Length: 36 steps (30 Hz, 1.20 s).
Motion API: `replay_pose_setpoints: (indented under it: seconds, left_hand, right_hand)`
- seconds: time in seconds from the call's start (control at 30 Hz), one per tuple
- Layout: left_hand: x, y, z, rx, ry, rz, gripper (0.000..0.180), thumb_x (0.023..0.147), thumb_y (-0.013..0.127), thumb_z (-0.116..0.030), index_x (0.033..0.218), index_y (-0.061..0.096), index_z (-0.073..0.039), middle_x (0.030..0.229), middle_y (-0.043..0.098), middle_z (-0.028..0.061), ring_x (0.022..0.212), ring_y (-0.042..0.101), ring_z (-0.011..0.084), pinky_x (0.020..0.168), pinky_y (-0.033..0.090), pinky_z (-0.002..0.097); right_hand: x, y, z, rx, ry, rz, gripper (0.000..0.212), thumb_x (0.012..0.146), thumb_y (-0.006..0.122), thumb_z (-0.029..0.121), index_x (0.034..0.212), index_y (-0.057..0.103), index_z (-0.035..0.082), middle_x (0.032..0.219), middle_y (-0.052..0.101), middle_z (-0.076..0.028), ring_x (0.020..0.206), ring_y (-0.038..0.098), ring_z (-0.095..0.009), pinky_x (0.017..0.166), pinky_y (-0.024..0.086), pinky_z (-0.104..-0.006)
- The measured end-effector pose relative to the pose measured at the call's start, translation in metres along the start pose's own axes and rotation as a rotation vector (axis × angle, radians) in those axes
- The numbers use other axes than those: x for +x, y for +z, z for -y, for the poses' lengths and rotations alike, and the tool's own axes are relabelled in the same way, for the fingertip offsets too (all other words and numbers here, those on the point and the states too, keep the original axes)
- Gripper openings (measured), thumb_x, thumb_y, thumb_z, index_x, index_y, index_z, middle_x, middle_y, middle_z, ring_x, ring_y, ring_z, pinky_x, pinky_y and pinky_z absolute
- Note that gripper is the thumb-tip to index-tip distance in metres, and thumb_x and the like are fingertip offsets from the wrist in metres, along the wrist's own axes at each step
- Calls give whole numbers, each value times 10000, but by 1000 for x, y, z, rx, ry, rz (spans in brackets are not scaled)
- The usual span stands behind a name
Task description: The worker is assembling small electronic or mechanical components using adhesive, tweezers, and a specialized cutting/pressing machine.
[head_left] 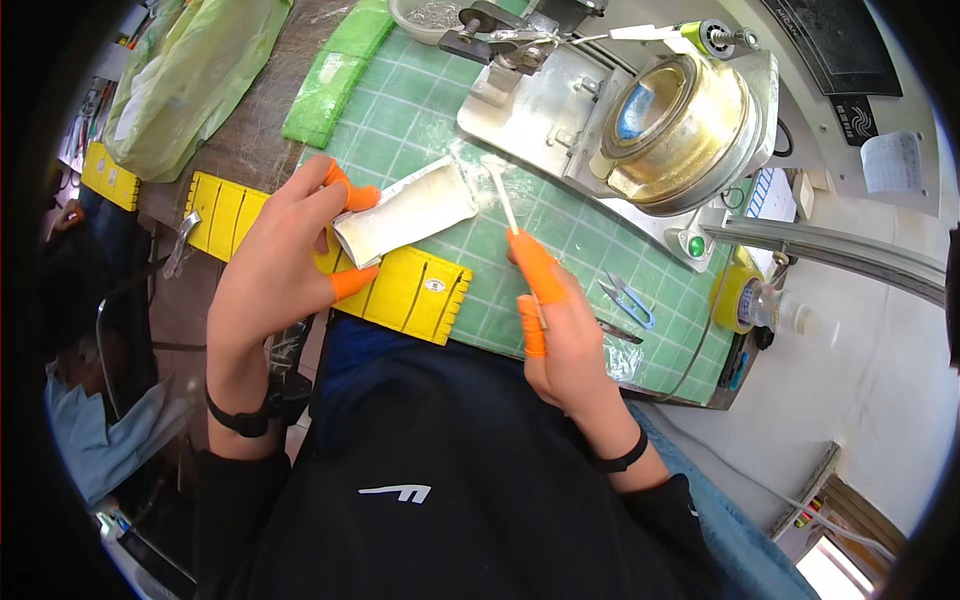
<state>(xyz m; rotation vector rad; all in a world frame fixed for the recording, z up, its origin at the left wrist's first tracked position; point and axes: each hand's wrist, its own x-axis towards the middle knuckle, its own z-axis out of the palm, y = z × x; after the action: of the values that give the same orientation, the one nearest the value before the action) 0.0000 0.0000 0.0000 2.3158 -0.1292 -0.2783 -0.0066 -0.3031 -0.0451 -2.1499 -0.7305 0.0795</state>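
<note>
I find the work mid-course: my left hand pinches the white flat pouch over the green cutting mat on the tabletop, my right hand pinches a white swab stick just beside its open end, wiping apparently unfinished.

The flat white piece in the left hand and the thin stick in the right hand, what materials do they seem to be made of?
The flat white piece, pinched by the left hand, looks like glossy foil-backed film or coated card: a silvery, shiny edge shows along its rim. The thin stick in the right hand looks like matte white plastic or paper, perhaps a swab; too thin to tell surely.
</note>
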Motion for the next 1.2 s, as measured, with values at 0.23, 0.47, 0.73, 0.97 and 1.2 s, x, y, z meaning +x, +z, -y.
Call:
replay_pose_setpoints:
  seconds: [0.23,0.47,0.73,0.97,1.2]
  left_hand:
    - [2,2,-4,27,27,-27,481,718,861,-69,1157,681,9,1028,539,109,801,573,250,678,510,327]
    - [5,-5,1,22,31,-10,475,711,856,-58,1151,687,0,1024,550,107,828,584,246,678,515,321]
    - [17,-15,6,240,92,-14,559,704,807,14,1240,654,-32,1127,560,139,1048,611,343,881,525,396]
    - [23,-5,-17,391,212,-237,559,701,806,36,1233,667,-62,1183,574,140,1114,590,368,951,494,423]
    - [25,46,-17,373,342,-335,237,718,810,9,931,716,-39,915,574,90,847,568,306,746,470,396]
  right_hand:
    - [-4,-7,13,35,-121,64,439,896,693,-13,1301,555,-113,1188,593,-314,1038,606,-491,937,505,-509]
    - [3,-7,4,-78,37,36,414,1023,559,19,1430,522,-47,1394,618,-225,1217,637,-391,1072,480,-412]
    - [-8,-21,10,73,40,-10,380,1068,515,107,1408,553,-57,1362,644,-228,1203,664,-352,1077,477,-404]
    - [-18,-39,6,81,98,-158,401,1099,456,176,1393,566,-73,1338,661,-222,1191,678,-318,1080,473,-414]
    - [-16,-32,7,130,71,-158,391,1087,472,158,1389,571,-70,1322,670,-228,1168,689,-321,1082,472,-411]
